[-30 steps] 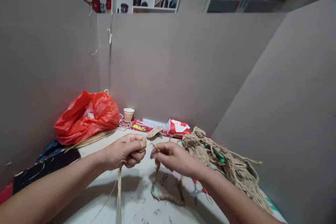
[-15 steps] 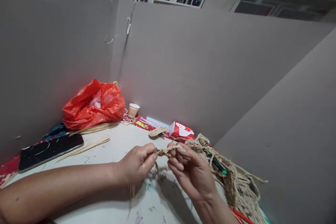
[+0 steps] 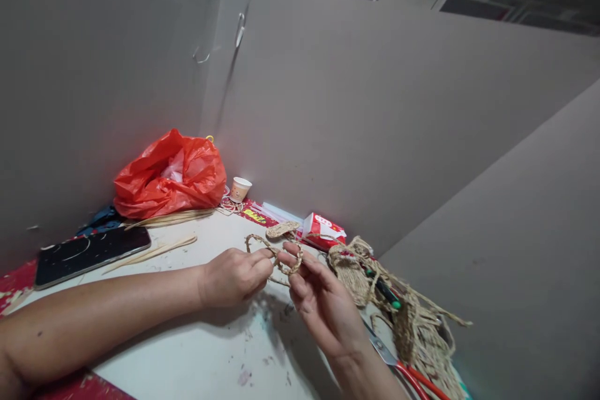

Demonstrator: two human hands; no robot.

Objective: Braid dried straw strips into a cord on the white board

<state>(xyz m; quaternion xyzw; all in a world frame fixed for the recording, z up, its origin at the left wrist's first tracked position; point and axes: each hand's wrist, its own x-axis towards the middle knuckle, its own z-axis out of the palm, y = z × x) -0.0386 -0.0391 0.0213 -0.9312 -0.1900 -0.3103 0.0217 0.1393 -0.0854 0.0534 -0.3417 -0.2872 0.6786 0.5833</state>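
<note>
My left hand (image 3: 237, 275) is closed, pinching a thin braided straw cord (image 3: 262, 244) that loops up above the white table (image 3: 197, 350). My right hand (image 3: 319, 303), palm up just to the right, has its fingers curled round the other end of the same cord, which bends into a small loop (image 3: 289, 265) over my fingertips. The two hands nearly touch. A heap of woven straw pieces (image 3: 403, 312) lies right of my right hand, with a green-handled tool (image 3: 387, 292) on it.
A red plastic bag (image 3: 171, 175), a paper cup (image 3: 240, 189), a red and white tissue pack (image 3: 323, 231) and a small woven oval (image 3: 282, 229) sit at the back. A dark phone (image 3: 91, 252), straw strips (image 3: 150, 253) and red-handled scissors (image 3: 407, 372) lie nearby. Grey partitions enclose the table.
The cord, stretched straight between my fingertips before, now curls into loops. My right hand has turned palm up and both hands sit lower over the table. The view has tilted down and right.
</note>
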